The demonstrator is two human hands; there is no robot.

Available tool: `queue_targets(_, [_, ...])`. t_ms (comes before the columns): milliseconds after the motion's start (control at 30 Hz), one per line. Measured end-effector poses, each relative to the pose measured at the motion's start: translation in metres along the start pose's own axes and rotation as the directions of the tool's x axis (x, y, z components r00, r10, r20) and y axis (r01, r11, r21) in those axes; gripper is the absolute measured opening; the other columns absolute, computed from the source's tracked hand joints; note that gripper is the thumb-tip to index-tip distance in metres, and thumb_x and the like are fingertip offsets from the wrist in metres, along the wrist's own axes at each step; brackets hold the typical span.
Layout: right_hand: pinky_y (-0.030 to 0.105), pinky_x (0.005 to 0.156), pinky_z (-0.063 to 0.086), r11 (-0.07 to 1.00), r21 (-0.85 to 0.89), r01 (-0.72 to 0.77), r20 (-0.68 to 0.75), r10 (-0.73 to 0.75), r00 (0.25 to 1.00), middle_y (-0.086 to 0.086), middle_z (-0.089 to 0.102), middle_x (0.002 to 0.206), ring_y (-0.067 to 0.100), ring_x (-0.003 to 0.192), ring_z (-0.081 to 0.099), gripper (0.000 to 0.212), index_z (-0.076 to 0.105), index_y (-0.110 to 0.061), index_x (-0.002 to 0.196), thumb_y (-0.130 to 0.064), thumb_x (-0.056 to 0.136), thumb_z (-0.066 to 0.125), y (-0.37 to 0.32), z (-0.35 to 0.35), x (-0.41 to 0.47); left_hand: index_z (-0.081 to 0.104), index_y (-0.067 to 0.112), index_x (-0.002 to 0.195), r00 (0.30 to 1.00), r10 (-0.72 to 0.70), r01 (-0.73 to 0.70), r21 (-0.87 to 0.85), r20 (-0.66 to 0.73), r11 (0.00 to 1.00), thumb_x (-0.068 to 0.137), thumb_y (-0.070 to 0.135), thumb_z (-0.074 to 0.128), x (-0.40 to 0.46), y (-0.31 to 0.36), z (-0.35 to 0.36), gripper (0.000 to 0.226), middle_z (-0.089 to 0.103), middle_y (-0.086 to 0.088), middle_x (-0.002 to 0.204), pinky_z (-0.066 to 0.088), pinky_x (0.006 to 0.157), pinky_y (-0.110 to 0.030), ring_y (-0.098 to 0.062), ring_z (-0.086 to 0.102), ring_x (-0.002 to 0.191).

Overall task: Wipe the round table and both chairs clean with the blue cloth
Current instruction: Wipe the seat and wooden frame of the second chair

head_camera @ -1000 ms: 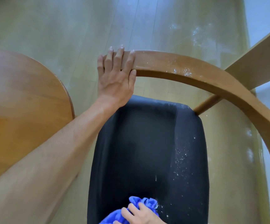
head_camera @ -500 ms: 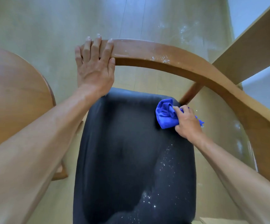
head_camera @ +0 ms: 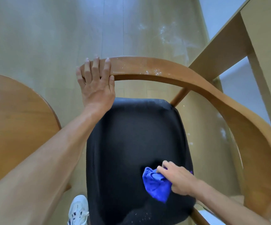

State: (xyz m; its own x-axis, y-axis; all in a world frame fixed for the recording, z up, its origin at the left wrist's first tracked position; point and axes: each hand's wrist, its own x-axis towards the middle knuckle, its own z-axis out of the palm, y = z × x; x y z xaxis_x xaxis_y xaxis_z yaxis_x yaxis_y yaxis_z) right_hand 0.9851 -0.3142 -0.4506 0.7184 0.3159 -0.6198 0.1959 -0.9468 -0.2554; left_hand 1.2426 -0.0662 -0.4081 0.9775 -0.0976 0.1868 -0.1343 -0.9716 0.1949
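Trouble from here, as I read it, comes from the white specks: there's a scatter of them on the curved wooden backrest [head_camera: 156, 70] and a faint patch at the near edge of the black seat [head_camera: 131, 143], and a fast sweep of the blue cloth [head_camera: 156, 185] could flick them onto the pale wood floor [head_camera: 34, 38], where white dust already shows up beyond the chair. I'd also watch the cloth itself; it's bunched into a wad, so only a small face meets the cushion and streaks could get missed.

Now the grip. My right hand [head_camera: 178, 177] is pressing the cloth down on the near right part of the seat, fingers bent over the wad and pinching it; how firmly the thumb closes underneath I can't quite tell from this angle. My left hand [head_camera: 95, 83] sits on the left end of the backrest, fingers laid over the top edge and thumb along the inner side, steadying the chair. If that hand slips, the chair may skid under the wiping push.

The round table [head_camera: 14, 119] is just to the left, close beside the chair, with a white shoe [head_camera: 78, 210] below.
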Motion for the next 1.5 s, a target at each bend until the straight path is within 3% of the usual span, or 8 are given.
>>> queue_targets(200, [0.038,0.076,0.04,0.825,0.33,-0.46,-0.426,0.564,0.707,0.015,0.041,0.12,0.038,0.11,0.045,0.047,0.041,-0.009,0.125,-0.001,0.079,0.051,0.039,-0.122,0.159,0.025,0.023,0.15,0.996,0.009,-0.007,0.027,-0.092,1.0,0.1,0.036,0.023,0.0,-0.003,0.014,0.051,0.025,-0.011,0.156,0.005,0.116,-0.053,-0.035,0.019,0.144])
queue_targets(400, [0.031,0.048,0.037,0.974,0.003,-0.228,-0.463,0.204,0.863,0.01,0.055,0.096,0.031,0.082,0.055,0.054,0.059,-0.01,0.101,-0.006,0.048,0.069,-0.045,-0.032,0.115,0.027,0.023,0.15,0.997,0.015,-0.011,0.048,-0.078,0.999,0.099,0.035,0.023,0.0,-0.001,0.013,0.052,0.026,-0.012,0.156,0.007,0.116,-0.054,-0.035,0.021,0.144])
queue_targets(667, [0.022,0.039,0.021,0.964,-0.199,0.176,0.205,-0.135,0.969,-0.001,0.047,0.082,0.009,0.061,0.054,0.036,0.052,-0.032,0.072,-0.043,0.045,0.073,-0.099,0.048,-0.028,0.016,0.024,0.153,0.997,0.053,-0.05,-0.047,0.059,0.998,0.097,0.035,0.032,-0.001,-0.008,-0.003,0.059,0.009,-0.007,0.161,-0.004,0.118,-0.052,-0.028,0.002,0.148])
queue_targets(800, [0.038,0.07,0.047,0.997,-0.066,0.043,-0.086,-0.048,0.995,0.006,0.04,0.12,0.03,0.11,0.044,0.044,0.045,-0.019,0.115,-0.009,0.073,0.05,-0.069,-0.004,0.038,0.015,0.024,0.153,0.995,0.073,-0.07,-0.048,0.062,0.996,0.095,0.033,0.035,-0.002,-0.011,-0.002,0.062,0.006,-0.007,0.161,-0.008,0.116,-0.049,-0.028,0.0,0.148])
queue_targets(933, [0.036,0.064,0.04,0.959,0.003,-0.282,-0.438,0.255,0.862,0.009,0.04,0.119,0.028,0.104,0.043,0.05,0.042,-0.015,0.124,-0.004,0.076,0.051,-0.088,-0.064,0.155,0.017,0.025,0.152,0.995,0.092,-0.091,-0.031,0.049,0.995,0.087,0.029,0.037,-0.001,-0.013,0.001,0.069,0.008,-0.008,0.161,-0.004,0.116,-0.05,-0.03,0.003,0.148])
queue_targets(1067, [0.033,0.054,0.038,0.97,-0.135,-0.203,-0.492,0.113,0.863,0.012,0.052,0.109,0.031,0.094,0.052,0.051,0.055,-0.014,0.108,-0.002,0.059,0.061,-0.118,-0.025,0.138,0.016,0.024,0.152,0.994,0.099,-0.099,0.0,0.038,0.995,0.081,0.027,0.038,0.0,-0.012,0.003,0.075,0.009,-0.009,0.161,-0.001,0.117,-0.051,-0.031,0.004,0.148])
queue_targets(1267, [0.024,0.061,0.052,0.83,-0.333,0.448,0.075,-0.451,0.89,-0.015,0.063,0.089,0.009,0.077,0.06,0.034,0.066,-0.04,0.09,-0.041,0.057,0.072,-0.163,0.076,0.011,0.014,0.024,0.153,0.994,0.092,-0.092,-0.002,0.064,0.996,0.081,0.027,0.038,-0.001,-0.01,-0.002,0.076,0.007,-0.009,0.161,-0.004,0.117,-0.05,-0.032,0.002,0.148])
queue_targets(1500, [0.018,0.065,0.048,0.584,-0.454,0.673,0.436,-0.513,0.739,-0.023,0.056,0.077,-0.001,0.075,0.057,0.021,0.06,-0.045,0.074,-0.059,0.06,0.069,-0.053,0.064,-0.044,0.014,0.024,0.153,0.991,0.105,-0.106,0.009,0.086,0.994,0.078,0.027,0.038,-0.001,-0.013,-0.005,0.078,0.007,-0.01,0.161,-0.004,0.116,-0.05,-0.032,0.002,0.148])
